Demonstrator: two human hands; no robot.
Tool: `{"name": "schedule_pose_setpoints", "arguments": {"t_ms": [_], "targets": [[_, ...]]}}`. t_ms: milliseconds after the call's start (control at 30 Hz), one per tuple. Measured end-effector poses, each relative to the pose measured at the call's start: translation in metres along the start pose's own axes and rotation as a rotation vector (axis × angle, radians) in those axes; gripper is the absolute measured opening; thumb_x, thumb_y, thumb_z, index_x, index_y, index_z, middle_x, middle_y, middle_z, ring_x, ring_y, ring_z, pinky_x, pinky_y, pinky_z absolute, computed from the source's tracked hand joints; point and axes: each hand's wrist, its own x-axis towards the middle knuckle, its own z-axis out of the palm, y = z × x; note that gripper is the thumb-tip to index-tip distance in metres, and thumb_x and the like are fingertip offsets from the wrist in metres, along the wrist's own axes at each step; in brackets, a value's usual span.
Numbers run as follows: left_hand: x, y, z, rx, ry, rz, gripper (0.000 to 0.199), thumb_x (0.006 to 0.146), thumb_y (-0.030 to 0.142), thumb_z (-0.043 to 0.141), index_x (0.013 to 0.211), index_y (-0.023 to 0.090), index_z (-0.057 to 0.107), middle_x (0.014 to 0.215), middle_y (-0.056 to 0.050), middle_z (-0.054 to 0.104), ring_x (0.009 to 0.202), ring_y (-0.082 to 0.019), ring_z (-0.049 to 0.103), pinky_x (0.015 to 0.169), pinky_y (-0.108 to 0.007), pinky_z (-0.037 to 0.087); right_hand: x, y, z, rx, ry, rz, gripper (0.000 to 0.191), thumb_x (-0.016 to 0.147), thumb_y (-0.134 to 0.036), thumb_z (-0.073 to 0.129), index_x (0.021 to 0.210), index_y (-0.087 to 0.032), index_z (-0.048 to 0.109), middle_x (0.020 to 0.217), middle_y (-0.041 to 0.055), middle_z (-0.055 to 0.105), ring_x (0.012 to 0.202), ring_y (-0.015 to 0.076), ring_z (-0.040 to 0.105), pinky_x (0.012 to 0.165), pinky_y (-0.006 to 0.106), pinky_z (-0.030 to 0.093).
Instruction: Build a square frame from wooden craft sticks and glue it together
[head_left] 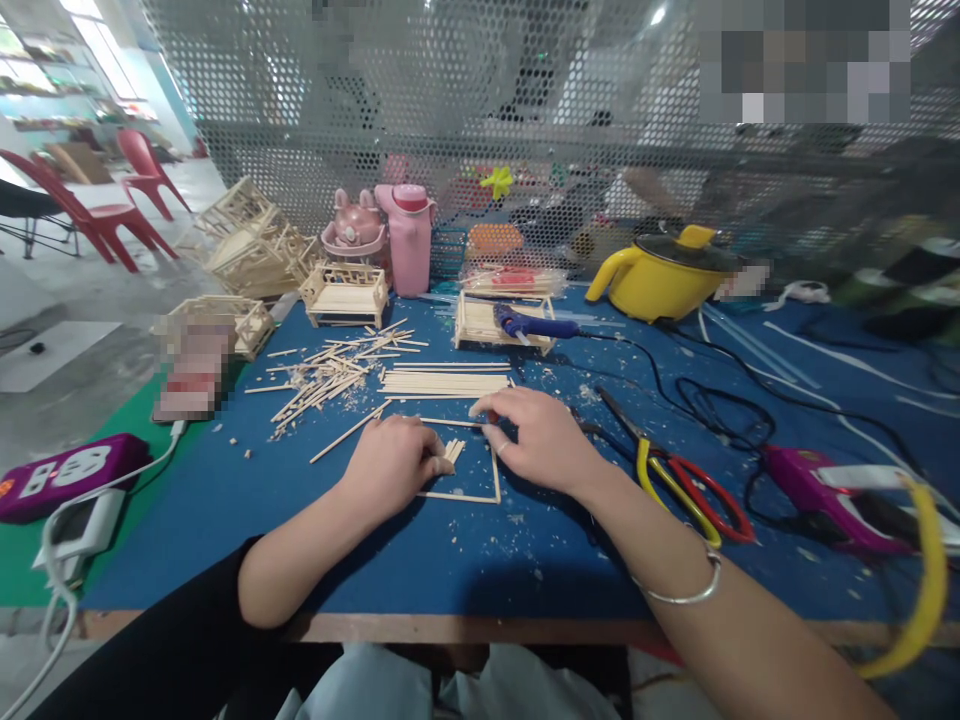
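Note:
A square frame of thin wooden sticks (pixel 498 480) lies flat on the blue table between my hands. My left hand (pixel 397 455) rests over its left side, fingers curled, with a small bundle of short wooden sticks (pixel 454 450) at the thumb and fingertips. At the frame's far right corner, my right hand (pixel 536 435) has its thumb and forefinger brought together; whatever is between them is too small to make out. Just beyond the frame lies a row of long wooden sticks (pixel 446 383). A loose pile of sticks (pixel 330 375) spreads to the left.
A blue glue gun (pixel 536 325) rests on a small wooden stick model (pixel 472 318). Scissors (pixel 679 480) with red and yellow handles lie right of my right hand. Around stand a yellow pot (pixel 660 280), a pink jug (pixel 409 240), a phone (pixel 195 370) and purple power strips (pixel 832 495) with cables.

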Motion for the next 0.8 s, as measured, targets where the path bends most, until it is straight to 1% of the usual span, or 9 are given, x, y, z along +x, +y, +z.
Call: {"name": "schedule_pose_setpoints", "arguments": {"t_ms": [67, 200, 300, 400, 467, 567, 633, 700, 800], "targets": [[0.000, 0.000, 0.000, 0.008, -0.003, 0.002, 0.020, 0.076, 0.041, 0.063, 0.076, 0.023, 0.070, 0.083, -0.003, 0.069, 0.081, -0.019, 0.060, 0.072, -0.029, 0.040, 0.000, -0.002, 0.004, 0.001, -0.072, -0.054, 0.015, 0.078, -0.017, 0.055, 0.089, -0.019, 0.065, 0.085, 0.0044, 0.066, 0.083, 0.0176, 0.056, 0.075, 0.029, 0.038], [0.000, 0.002, 0.000, 0.045, -0.007, -0.004, 0.021, 0.076, 0.042, 0.063, 0.077, 0.023, 0.069, 0.081, -0.004, 0.068, 0.080, -0.020, 0.060, 0.072, -0.030, 0.039, 0.000, -0.008, 0.012, -0.024, -0.164, -0.128, 0.018, 0.084, -0.023, 0.053, 0.097, -0.021, 0.066, 0.084, 0.0051, 0.063, 0.082, 0.0170, 0.053, 0.072, 0.029, 0.033], [-0.001, 0.002, -0.002, 0.053, -0.017, 0.008, 0.021, 0.076, 0.042, 0.062, 0.077, 0.022, 0.070, 0.080, -0.004, 0.068, 0.080, -0.020, 0.060, 0.071, -0.030, 0.040, 0.001, -0.012, 0.017, -0.071, -0.217, -0.139, 0.019, 0.086, -0.023, 0.051, 0.098, -0.021, 0.066, 0.083, 0.0052, 0.062, 0.081, 0.0172, 0.052, 0.069, 0.029, 0.030], [-0.001, -0.003, -0.007, -0.012, -0.052, 0.074, 0.017, 0.077, 0.038, 0.062, 0.083, 0.024, 0.071, 0.083, -0.003, 0.070, 0.081, -0.018, 0.060, 0.074, -0.028, 0.042, 0.002, -0.013, 0.018, -0.085, -0.253, -0.129, 0.020, 0.087, -0.024, 0.050, 0.098, -0.022, 0.066, 0.085, 0.0055, 0.064, 0.083, 0.0178, 0.052, 0.069, 0.030, 0.028], [-0.002, -0.006, -0.012, -0.057, -0.066, 0.091, 0.015, 0.078, 0.033, 0.061, 0.085, 0.025, 0.071, 0.084, -0.002, 0.071, 0.081, -0.017, 0.061, 0.074, -0.026, 0.043, 0.002, -0.012, 0.019, -0.085, -0.259, -0.123, 0.020, 0.087, -0.025, 0.050, 0.098, -0.022, 0.066, 0.086, 0.0055, 0.065, 0.084, 0.0181, 0.052, 0.070, 0.030, 0.027], [-0.004, -0.011, -0.019, -0.050, -0.037, 0.025, 0.015, 0.079, 0.026, 0.059, 0.087, 0.026, 0.071, 0.087, 0.000, 0.072, 0.081, -0.017, 0.062, 0.073, -0.026, 0.044, 0.001, -0.013, 0.020, -0.077, -0.252, -0.115, 0.020, 0.087, -0.023, 0.050, 0.098, -0.022, 0.066, 0.086, 0.0058, 0.066, 0.085, 0.0184, 0.053, 0.071, 0.030, 0.028], [-0.004, -0.012, -0.020, -0.012, -0.001, -0.020, 0.015, 0.078, 0.024, 0.059, 0.088, 0.026, 0.070, 0.089, -0.001, 0.071, 0.084, -0.018, 0.062, 0.074, -0.027, 0.044, 0.001, -0.014, 0.019, -0.064, -0.243, -0.105, 0.021, 0.086, -0.020, 0.050, 0.100, -0.022, 0.065, 0.087, 0.0057, 0.067, 0.086, 0.0187, 0.054, 0.073, 0.031, 0.028], [-0.005, -0.013, -0.019, 0.009, 0.028, -0.026, 0.015, 0.078, 0.025, 0.060, 0.089, 0.025, 0.070, 0.089, -0.002, 0.071, 0.086, -0.019, 0.061, 0.075, -0.028, 0.044, 0.001, -0.014, 0.018, -0.033, -0.229, -0.091, 0.026, 0.083, -0.018, 0.052, 0.106, -0.022, 0.063, 0.089, 0.0052, 0.067, 0.086, 0.0187, 0.054, 0.076, 0.031, 0.030], [-0.005, -0.015, -0.017, 0.014, 0.048, -0.002, 0.015, 0.077, 0.027, 0.061, 0.089, 0.024, 0.068, 0.088, -0.002, 0.070, 0.086, -0.019, 0.060, 0.077, -0.029, 0.044, 0.001, -0.011, 0.012, 0.045, -0.192, -0.066, 0.039, 0.077, -0.013, 0.053, 0.115, -0.022, 0.057, 0.091, 0.0035, 0.067, 0.085, 0.0178, 0.055, 0.079, 0.031, 0.032]]}}
